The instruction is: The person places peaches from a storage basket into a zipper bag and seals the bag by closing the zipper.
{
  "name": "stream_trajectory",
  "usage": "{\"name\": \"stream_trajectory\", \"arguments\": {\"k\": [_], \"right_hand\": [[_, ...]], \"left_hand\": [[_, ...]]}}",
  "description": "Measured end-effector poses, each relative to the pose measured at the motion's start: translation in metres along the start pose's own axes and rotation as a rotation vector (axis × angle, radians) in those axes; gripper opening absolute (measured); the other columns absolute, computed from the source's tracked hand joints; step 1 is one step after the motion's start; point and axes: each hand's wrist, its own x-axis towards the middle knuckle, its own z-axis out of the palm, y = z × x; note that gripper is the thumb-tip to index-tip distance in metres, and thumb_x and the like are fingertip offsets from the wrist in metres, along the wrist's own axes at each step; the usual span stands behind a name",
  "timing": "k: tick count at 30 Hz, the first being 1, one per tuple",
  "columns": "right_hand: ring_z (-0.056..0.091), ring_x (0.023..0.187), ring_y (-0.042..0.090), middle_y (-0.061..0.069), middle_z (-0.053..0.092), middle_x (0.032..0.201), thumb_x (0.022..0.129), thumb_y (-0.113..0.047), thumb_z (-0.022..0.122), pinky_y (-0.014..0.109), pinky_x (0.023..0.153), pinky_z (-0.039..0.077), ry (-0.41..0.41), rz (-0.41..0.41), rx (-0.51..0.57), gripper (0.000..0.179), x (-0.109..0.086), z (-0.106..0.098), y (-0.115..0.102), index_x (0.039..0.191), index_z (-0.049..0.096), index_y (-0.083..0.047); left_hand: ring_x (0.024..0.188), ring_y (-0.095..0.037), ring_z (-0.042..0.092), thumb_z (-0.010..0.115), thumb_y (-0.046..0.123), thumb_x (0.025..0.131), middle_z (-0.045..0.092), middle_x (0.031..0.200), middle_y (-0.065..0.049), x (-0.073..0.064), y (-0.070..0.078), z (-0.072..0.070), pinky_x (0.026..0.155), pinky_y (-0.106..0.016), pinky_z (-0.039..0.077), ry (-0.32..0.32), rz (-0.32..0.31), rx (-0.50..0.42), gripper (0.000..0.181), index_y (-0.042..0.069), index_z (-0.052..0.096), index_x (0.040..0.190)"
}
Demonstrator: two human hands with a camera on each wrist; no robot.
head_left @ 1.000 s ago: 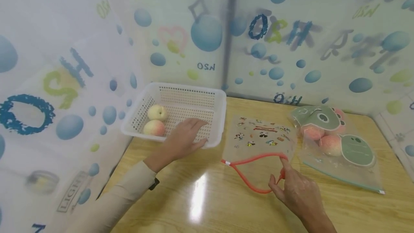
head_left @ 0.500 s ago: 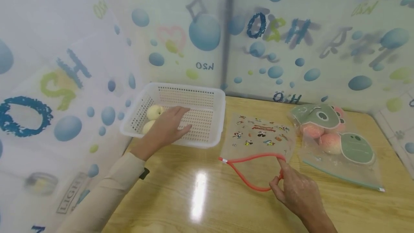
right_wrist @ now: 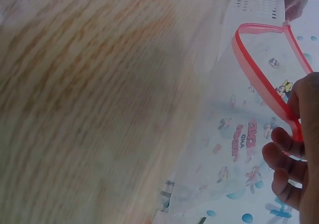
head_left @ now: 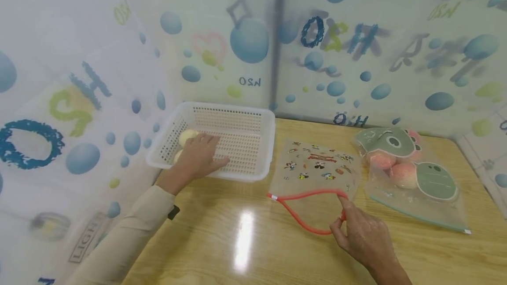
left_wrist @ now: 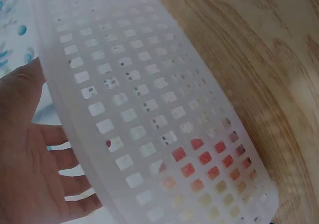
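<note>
A clear bag (head_left: 317, 168) with small cartoon prints lies on the table (head_left: 206, 250), its mouth towards the person. The red strip (head_left: 321, 232) along the mouth is spread into a loop, with a white slider (head_left: 273, 197) at its left end. The right hand (head_left: 366, 234) grips the loop's right end, index finger on the upper edge and thumb near the lower one.

To the left of the bag, and apart from it, stands a white basket (head_left: 241, 148) with holed sides. In its left part are 2 peaches, an upper peach (head_left: 187, 136) and a lower peach (head_left: 178, 156), each partly hidden by the left hand (head_left: 198, 155). That hand is over the basket with its fingers extended, thumb apart, gripping nothing that shows; whether it touches a peach, I cannot tell. A beige sleeve (head_left: 134, 223) covers the forearm.

To the right of the cartoon bag lies a frog-print bag (head_left: 400, 203) with a teal strip (head_left: 416, 214), holding several pink peaches (head_left: 404, 175). Behind, the walls (head_left: 249, 41) carry blue and green spots and lettering.
</note>
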Motion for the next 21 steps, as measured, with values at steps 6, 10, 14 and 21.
{"name": "stream_trajectory", "arguments": {"k": [6,10,14,21], "right_hand": [[0.032,0.046,0.004,-0.004,0.054,0.063,0.089,-0.032,0.037,0.019,0.036,0.024,0.003,-0.002,-0.003,0.054,-0.002,0.002,0.001,0.122,0.058,0.005],[0.035,0.046,0.005,-0.004,0.054,0.064,0.088,-0.031,0.036,0.02,0.036,0.025,0.0,-0.005,-0.004,0.053,-0.003,0.002,0.0,0.122,0.058,0.004],[0.035,0.046,0.004,-0.004,0.054,0.065,0.088,-0.03,0.036,0.02,0.036,0.026,-0.007,-0.011,-0.003,0.053,-0.003,0.002,-0.001,0.122,0.058,0.004],[0.033,0.046,0.003,-0.005,0.054,0.066,0.088,-0.029,0.036,0.022,0.036,0.026,0.013,-0.01,0.006,0.051,-0.004,0.002,-0.001,0.121,0.058,0.003]], "left_hand": [[0.132,-0.041,0.048,0.057,0.052,0.098,0.057,0.139,-0.021,0.001,-0.004,-0.002,0.102,-0.06,0.04,0.009,-0.042,0.012,0.063,0.0,0.061,0.134],[0.128,-0.04,0.051,0.059,0.049,0.097,0.061,0.134,-0.019,0.001,-0.008,-0.002,0.1,-0.06,0.041,0.058,-0.033,0.016,0.057,0.003,0.065,0.13],[0.125,-0.044,0.051,0.062,0.049,0.095,0.061,0.132,-0.022,0.001,-0.015,-0.002,0.099,-0.063,0.04,0.027,-0.052,0.022,0.058,0.001,0.065,0.128],[0.115,-0.049,0.053,0.067,0.042,0.093,0.06,0.125,-0.026,0.0,-0.028,0.001,0.095,-0.068,0.041,-0.076,-0.152,0.004,0.052,-0.003,0.065,0.119]]}}
